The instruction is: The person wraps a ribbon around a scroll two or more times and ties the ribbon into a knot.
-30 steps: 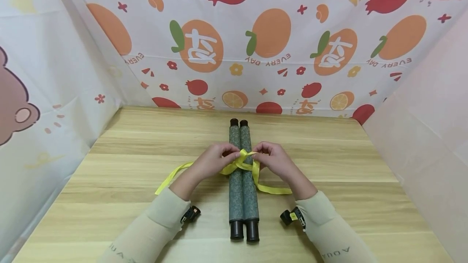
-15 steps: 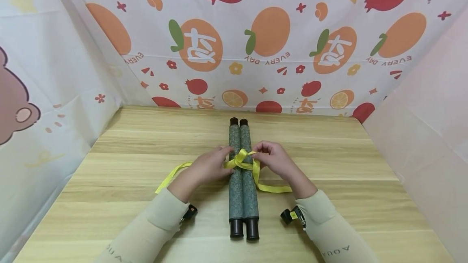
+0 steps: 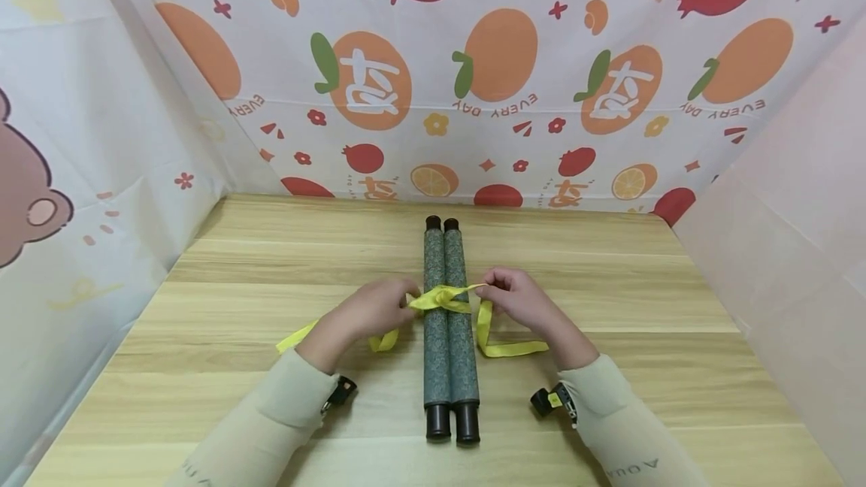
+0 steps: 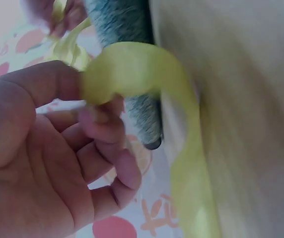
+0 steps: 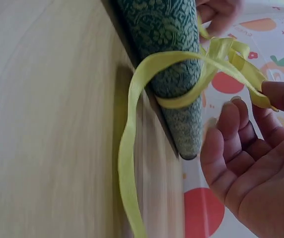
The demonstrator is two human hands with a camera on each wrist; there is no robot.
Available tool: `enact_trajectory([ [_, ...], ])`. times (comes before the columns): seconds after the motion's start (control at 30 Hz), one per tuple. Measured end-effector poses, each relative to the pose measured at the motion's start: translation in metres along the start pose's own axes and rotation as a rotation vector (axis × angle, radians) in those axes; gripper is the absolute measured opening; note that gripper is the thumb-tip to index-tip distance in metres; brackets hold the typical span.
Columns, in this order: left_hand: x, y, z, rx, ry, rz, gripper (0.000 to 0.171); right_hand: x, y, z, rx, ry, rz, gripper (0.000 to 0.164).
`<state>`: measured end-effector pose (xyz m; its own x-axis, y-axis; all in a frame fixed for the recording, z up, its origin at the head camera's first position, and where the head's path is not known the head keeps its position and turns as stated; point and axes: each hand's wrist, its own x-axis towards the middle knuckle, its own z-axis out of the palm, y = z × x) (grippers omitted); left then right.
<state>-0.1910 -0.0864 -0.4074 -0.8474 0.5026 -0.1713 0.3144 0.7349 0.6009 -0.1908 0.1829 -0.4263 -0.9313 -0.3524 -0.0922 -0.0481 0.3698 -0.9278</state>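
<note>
A double-rolled scroll point(image 3: 438, 359) in green patterned fabric, with dark end knobs, lies lengthwise on the table. A yellow ribbon point(image 3: 443, 297) wraps its middle and is knotted on top. My left hand point(image 3: 379, 308) pinches one part of the ribbon between thumb and forefinger just left of the scroll; in the left wrist view the ribbon point(image 4: 132, 67) arcs away from those fingertips. To the right, my right hand point(image 3: 519, 297) pinches another part, drawn out from the knot. The right wrist view shows the ribbon point(image 5: 226, 62) stretched to the thumb of that hand point(image 5: 266, 168), its other fingers loosely bent.
The wooden table point(image 3: 203, 367) extends on both sides of the scroll. One ribbon tail point(image 3: 517, 349) lies on the right, another point(image 3: 295, 338) on the left. A fruit-printed curtain point(image 3: 433, 149) stands behind the table's far edge.
My left hand let go near the knot, shifted left and now pinches ribbon beside the scroll. My right hand moved slightly right, still pinching. The raised loop has flattened into a lower knot.
</note>
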Motion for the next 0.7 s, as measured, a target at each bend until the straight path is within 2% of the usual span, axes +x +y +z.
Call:
enact_trajectory([
  [0.03,0.000,0.000,-0.003,-0.027,0.009,0.008,0.019,-0.001,0.000,-0.002,-0.004,0.000,-0.001,0.027],
  [0.07,0.000,-0.001,-0.005,-0.058,0.024,0.016,0.016,-0.002,0.001,-0.004,-0.006,0.001,0.001,0.027],
  [0.13,-0.001,-0.003,-0.011,-0.134,0.052,0.019,0.024,-0.005,0.002,-0.008,0.004,0.000,0.017,0.027],
  [0.23,0.000,-0.008,-0.017,-0.309,0.085,0.027,0.029,-0.008,0.003,-0.013,0.038,-0.004,0.048,0.027],
  [0.37,0.002,-0.013,-0.022,-0.549,0.125,0.015,0.026,-0.010,0.006,-0.018,0.173,-0.017,0.040,0.029],
  [0.43,0.003,-0.016,-0.022,-0.642,0.146,0.006,0.025,-0.011,0.008,-0.019,0.266,-0.018,-0.004,0.029],
  [0.53,0.007,-0.018,-0.020,-0.788,0.136,0.034,0.027,-0.010,0.012,-0.017,0.420,-0.040,-0.133,0.027],
  [0.63,0.012,-0.018,-0.016,-0.981,0.068,0.115,0.033,-0.010,0.014,-0.012,0.600,-0.100,-0.268,0.031],
  [0.7,0.014,-0.016,-0.013,-1.107,0.008,0.169,0.035,-0.010,0.013,-0.007,0.718,-0.157,-0.326,0.035],
])
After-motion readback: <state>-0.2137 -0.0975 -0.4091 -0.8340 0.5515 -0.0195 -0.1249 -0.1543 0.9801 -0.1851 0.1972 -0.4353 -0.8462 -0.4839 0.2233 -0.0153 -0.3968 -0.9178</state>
